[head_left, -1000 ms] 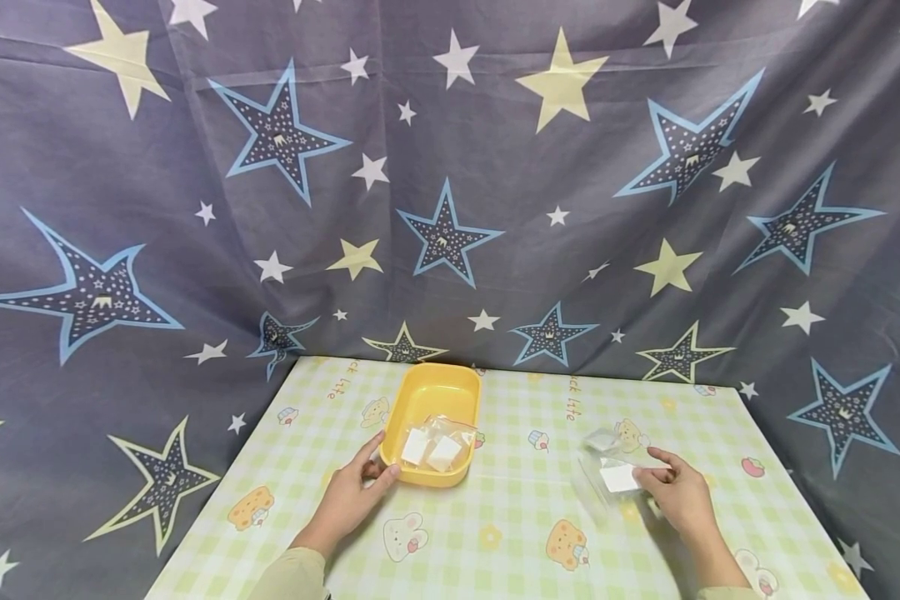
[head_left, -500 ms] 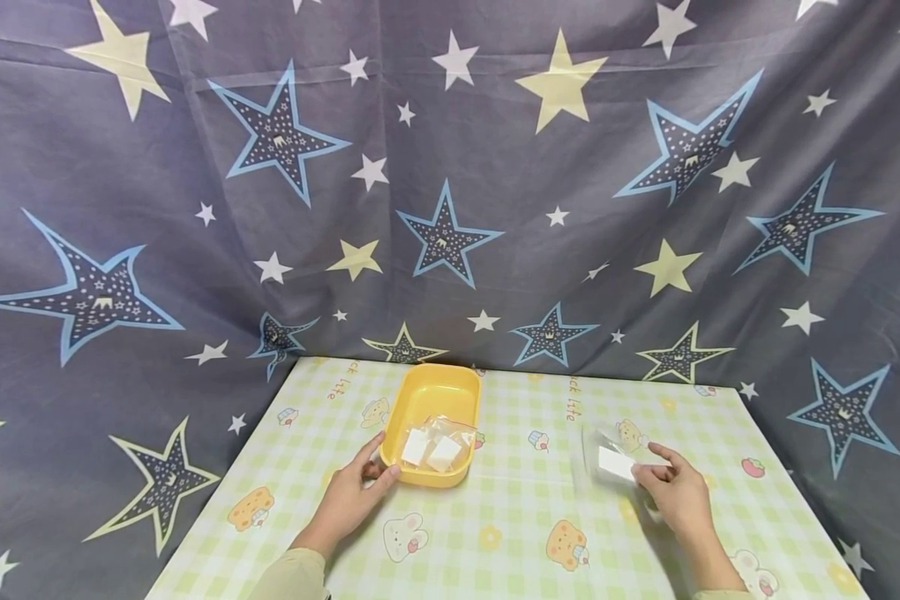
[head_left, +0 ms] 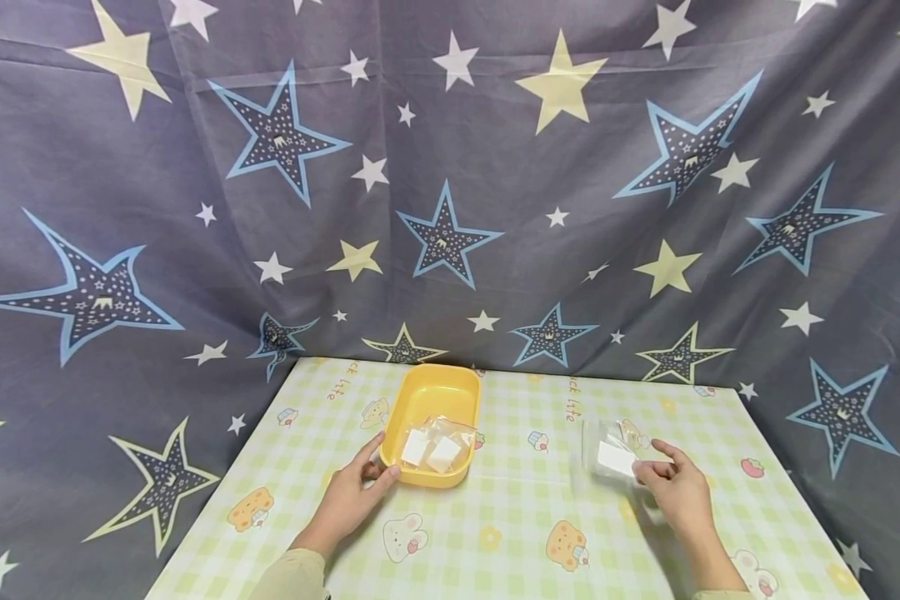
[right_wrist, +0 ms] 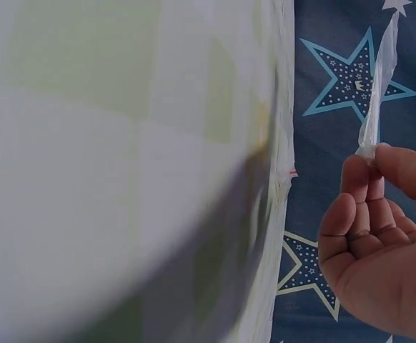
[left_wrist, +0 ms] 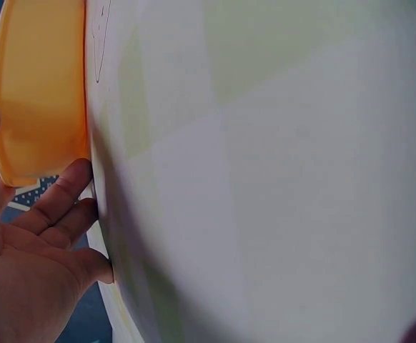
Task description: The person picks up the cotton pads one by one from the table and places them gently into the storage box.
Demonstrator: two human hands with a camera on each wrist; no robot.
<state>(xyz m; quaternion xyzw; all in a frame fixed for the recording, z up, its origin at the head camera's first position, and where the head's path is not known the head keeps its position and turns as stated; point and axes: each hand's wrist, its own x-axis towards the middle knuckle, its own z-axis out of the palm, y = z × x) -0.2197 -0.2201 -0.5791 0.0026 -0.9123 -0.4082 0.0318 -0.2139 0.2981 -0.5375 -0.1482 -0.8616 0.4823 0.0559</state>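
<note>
The right hand (head_left: 680, 493) pinches the edge of a clear bag (head_left: 607, 454) between thumb and forefinger, above the right part of the cloth (head_left: 525, 500), well apart from the yellow tray (head_left: 438, 392). A white piece (head_left: 617, 459) shows in the bag; any print on it is too small to read. The left hand (head_left: 351, 496) touches the tray's near left corner, its fingers relaxed rather than clasped. More clear bags (head_left: 444, 450) with white pieces lie in the tray's near end, a thin red line along one edge; print there is unreadable too. Red lettering (head_left: 571, 408) runs sideways on the checked cloth, legible as "ck life" in two places. A starry curtain (head_left: 495, 150) hangs behind.
</note>
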